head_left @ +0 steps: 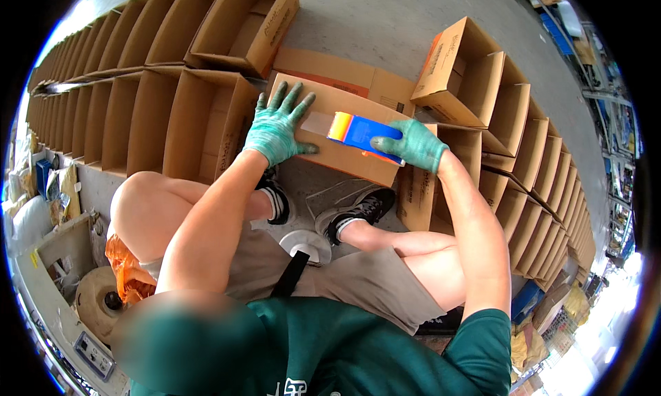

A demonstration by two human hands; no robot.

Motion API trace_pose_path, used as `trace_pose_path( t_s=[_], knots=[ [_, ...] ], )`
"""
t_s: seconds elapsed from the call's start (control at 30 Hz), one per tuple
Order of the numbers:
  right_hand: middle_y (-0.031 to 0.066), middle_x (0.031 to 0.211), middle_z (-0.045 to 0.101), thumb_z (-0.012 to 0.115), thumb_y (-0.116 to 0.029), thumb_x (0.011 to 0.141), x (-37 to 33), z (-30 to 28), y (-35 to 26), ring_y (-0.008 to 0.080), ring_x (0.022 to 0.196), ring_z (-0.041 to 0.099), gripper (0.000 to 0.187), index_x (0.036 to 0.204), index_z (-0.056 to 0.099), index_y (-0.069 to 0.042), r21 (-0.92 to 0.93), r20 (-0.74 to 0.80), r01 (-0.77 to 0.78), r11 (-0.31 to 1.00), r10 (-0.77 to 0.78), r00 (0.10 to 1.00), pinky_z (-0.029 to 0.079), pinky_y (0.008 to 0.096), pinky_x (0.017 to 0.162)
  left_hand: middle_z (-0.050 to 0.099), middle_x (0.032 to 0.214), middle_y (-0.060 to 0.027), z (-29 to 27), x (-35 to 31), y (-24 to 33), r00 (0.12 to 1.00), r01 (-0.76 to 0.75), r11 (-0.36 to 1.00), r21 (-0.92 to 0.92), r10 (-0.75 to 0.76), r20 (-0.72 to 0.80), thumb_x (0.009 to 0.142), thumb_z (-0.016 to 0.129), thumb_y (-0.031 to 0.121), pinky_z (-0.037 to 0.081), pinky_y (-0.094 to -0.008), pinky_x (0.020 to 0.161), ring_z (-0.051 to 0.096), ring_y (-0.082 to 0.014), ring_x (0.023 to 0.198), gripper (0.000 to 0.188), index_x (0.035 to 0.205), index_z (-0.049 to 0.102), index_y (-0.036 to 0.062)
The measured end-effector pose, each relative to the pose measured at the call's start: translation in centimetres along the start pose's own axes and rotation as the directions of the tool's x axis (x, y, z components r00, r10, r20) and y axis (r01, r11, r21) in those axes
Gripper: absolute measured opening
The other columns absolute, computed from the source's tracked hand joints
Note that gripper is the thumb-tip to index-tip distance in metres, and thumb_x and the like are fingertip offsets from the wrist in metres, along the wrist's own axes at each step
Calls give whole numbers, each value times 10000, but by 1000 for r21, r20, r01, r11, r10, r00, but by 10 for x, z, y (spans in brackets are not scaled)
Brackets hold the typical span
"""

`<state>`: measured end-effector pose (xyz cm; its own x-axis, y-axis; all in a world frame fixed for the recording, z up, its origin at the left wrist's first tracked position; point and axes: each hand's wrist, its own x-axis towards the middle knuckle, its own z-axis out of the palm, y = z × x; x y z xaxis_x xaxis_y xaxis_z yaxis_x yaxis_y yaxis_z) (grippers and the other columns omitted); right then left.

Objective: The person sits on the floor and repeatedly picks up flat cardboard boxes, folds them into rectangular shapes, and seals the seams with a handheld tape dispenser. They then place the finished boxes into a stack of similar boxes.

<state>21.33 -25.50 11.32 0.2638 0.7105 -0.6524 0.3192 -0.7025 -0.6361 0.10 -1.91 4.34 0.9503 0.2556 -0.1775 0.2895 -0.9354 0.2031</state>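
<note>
A brown cardboard box lies in front of me, its upper face shut. My left hand, in a green-and-grey work glove, presses flat on the left part of that face with its fingers spread. A blue tape dispenser with an orange-yellow front end is gripped in my gloved right hand above the box. From the dispenser's front, a strip of clear tape runs across the cardboard toward my left hand. Whether the tape is stuck down along its whole length, I cannot tell.
Rows of open cardboard boxes stand at the left and at the right. Another cardboard piece lies just beyond the box. My shoes are close to its near side. Loaded shelving lines the far right.
</note>
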Motion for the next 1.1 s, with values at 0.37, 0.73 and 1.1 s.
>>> trace_pose_path(
  t_s=[0.37,0.73,1.1],
  knots=[
    [146,789,715,713,-560,838,-135,-71,79,241,757,698,505,915,749,-62,-293,-101,-425,857,414,905,549,381,736,223,1667,-97,-2,2,6,1000,12,1000,25,-13,28,653,816,661,158,-569,1237,176,-343,1540,1148,1587,309,228],
    [213,991,727,672,-575,847,-82,-14,44,362,980,700,570,1107,658,-68,-626,-243,-408,664,331,912,524,460,878,194,1679,-80,-8,2,-10,998,22,998,57,-26,64,649,810,663,127,-610,1236,142,-333,1550,1065,1557,373,322],
    [164,1009,733,682,-366,876,-36,56,32,360,983,695,418,1184,625,-89,-619,-318,-302,725,120,940,550,481,852,176,1683,-101,-10,1,-9,997,-15,994,107,6,82,722,757,661,98,-664,1209,128,-365,1549,951,1544,389,360]
  ],
)
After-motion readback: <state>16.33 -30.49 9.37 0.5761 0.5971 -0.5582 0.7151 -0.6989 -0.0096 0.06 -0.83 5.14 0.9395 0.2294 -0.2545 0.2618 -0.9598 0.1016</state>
